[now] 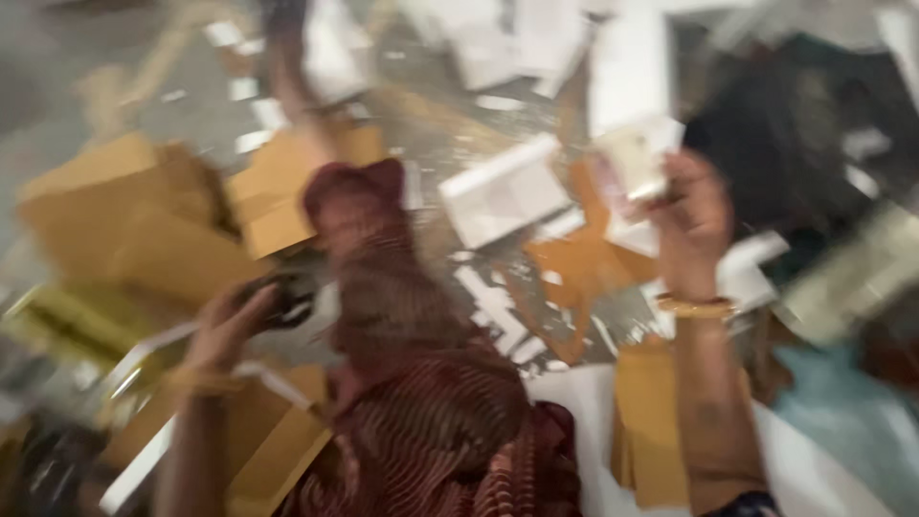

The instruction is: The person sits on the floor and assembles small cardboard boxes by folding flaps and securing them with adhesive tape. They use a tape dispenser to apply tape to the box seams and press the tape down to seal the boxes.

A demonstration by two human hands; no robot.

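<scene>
Frame heavily motion-blurred; fine detail is lost.

Left hand [225, 330]: raised at lower left, gold bangle at the wrist. Grip is clenched around a small dark object [282, 299], held just above a pile of brown cardboard pieces [144, 225]. What the object is cannot be made out.

Right hand [694, 225]: raised at right, gold bangle [696, 307] on the wrist. Grip is grasping a small pale card or box [637, 158], fingers wrapped round its lower edge, the piece standing above the hand.

Between the two arms: a knee draped in maroon striped cloth [421, 383], running from the lower edge up to mid-frame.

Surface underneath reads as a grey, shiny floor [450, 134], not a counter. Scattered over it: a white flat box [503, 191] near the middle, just left of the right hand; more white sheets [498, 43] toward the far edge; orange-brown card scraps [579, 258] below the white box; a tan card stack [646, 421] beside the right forearm. Dark cloth [785, 144] lies at the far right, pale blue fabric [842, 412] at the near right corner.
</scene>
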